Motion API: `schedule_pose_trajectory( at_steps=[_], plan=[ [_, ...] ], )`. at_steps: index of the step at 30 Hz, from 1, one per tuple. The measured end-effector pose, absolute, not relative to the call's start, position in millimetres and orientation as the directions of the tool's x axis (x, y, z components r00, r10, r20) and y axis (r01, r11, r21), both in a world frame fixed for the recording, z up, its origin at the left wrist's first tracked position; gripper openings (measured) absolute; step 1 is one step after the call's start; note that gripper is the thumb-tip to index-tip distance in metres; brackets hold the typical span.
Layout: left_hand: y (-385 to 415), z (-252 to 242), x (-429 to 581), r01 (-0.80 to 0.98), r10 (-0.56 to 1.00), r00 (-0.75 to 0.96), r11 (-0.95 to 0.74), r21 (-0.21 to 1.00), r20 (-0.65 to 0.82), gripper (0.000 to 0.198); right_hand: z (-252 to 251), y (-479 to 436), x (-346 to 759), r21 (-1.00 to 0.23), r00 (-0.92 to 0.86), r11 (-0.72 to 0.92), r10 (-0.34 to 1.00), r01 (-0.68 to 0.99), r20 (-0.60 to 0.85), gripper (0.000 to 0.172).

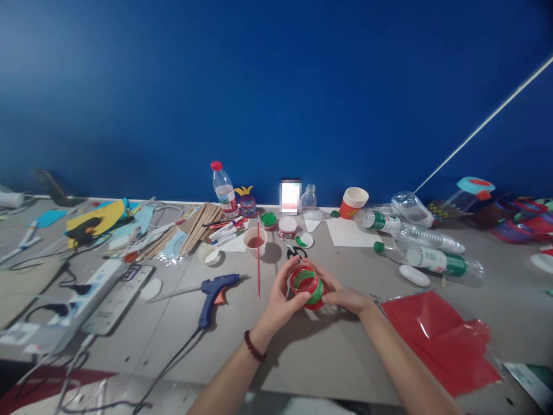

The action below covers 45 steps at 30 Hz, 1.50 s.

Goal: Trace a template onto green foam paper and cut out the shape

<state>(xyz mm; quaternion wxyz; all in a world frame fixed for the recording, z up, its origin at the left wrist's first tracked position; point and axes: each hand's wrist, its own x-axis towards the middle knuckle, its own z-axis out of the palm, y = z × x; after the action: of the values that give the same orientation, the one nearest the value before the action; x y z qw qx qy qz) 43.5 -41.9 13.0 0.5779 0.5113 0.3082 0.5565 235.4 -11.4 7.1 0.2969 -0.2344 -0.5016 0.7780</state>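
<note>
Between my two hands is a round open-topped cup (317, 290), red with a green band; it looks like a cut plastic bottle piece, tilted so its inside faces me. My left hand (285, 297) wraps its left side, the thumb pressed on the near wall. On the opposite side my right hand (343, 295) closes around it. Just beyond the fingers lie black-handled scissors (298, 252). A red paintbrush (258, 265) rests across a tub of reddish liquid (249, 243) to the left. Behind stand a green paint pot (268, 219) and a lidded pot (287, 226).
Left lie a blue glue gun (213, 291), power strips (82, 300) with cables, and wooden sticks (201, 227). Several plastic bottles (436, 259), paper cups (354, 202), a white mouse (413, 275) and red sheets (440, 334) are on the right. A blue wall (276, 92) bounds the back.
</note>
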Motion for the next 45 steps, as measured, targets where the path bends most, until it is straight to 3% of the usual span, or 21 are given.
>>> schedule_pose_trajectory(
  at_steps=[8,14,18,23,29,31,34,36,42,45],
  plan=[
    [-42.9,4.7,46.8,-0.135,0.960,0.032,-0.271,0.953,0.278,0.071,6.5,-5.0,235.7,-0.969,-0.650,-0.135,0.759,-0.207,0.033,0.090],
    [-42.6,0.5,45.9,0.032,0.950,-0.058,-0.305,0.952,0.307,0.066,4.4,-11.5,229.7,-1.000,-0.588,-0.013,0.809,0.000,-0.010,0.088],
    [-42.5,2.3,46.7,0.051,0.948,-0.048,-0.313,0.948,0.316,0.066,9.2,-15.8,221.2,-0.986,-0.506,0.125,0.861,0.111,0.052,0.073],
    [-42.7,10.0,47.0,0.123,0.927,-0.015,-0.369,0.921,0.374,0.076,4.0,-13.7,220.0,-0.963,-0.481,0.217,0.869,0.159,0.116,0.067],
    [-44.5,15.1,46.0,0.350,0.836,0.052,-0.528,0.774,0.547,0.103,7.7,-7.1,231.8,-0.961,-0.343,0.144,0.938,0.238,0.056,0.067],
    [-46.1,12.2,46.5,0.367,0.804,0.015,-0.557,0.745,0.595,0.088,14.5,-2.1,239.8,-0.959,-0.217,0.094,0.976,0.268,0.035,0.064],
    [-48.1,6.1,47.7,0.363,0.793,-0.036,-0.556,0.747,0.608,0.040,22.9,7.5,252.8,-0.942,-0.004,-0.015,1.000,0.336,-0.017,0.065],
    [-48.7,3.0,48.3,0.355,0.801,-0.015,-0.555,0.752,0.598,0.022,25.2,14.1,259.0,-0.920,0.073,-0.061,0.997,0.388,-0.035,0.065],
    [-49.7,3.9,48.2,0.356,0.829,0.113,-0.548,0.757,0.548,0.016,17.9,41.4,262.0,-0.779,0.133,-0.105,0.991,0.618,-0.028,0.061],
    [-49.7,4.0,48.4,0.354,0.838,0.136,-0.540,0.764,0.529,0.017,10.0,62.9,261.8,-0.663,0.151,-0.077,0.987,0.745,0.054,0.052]
  ],
)
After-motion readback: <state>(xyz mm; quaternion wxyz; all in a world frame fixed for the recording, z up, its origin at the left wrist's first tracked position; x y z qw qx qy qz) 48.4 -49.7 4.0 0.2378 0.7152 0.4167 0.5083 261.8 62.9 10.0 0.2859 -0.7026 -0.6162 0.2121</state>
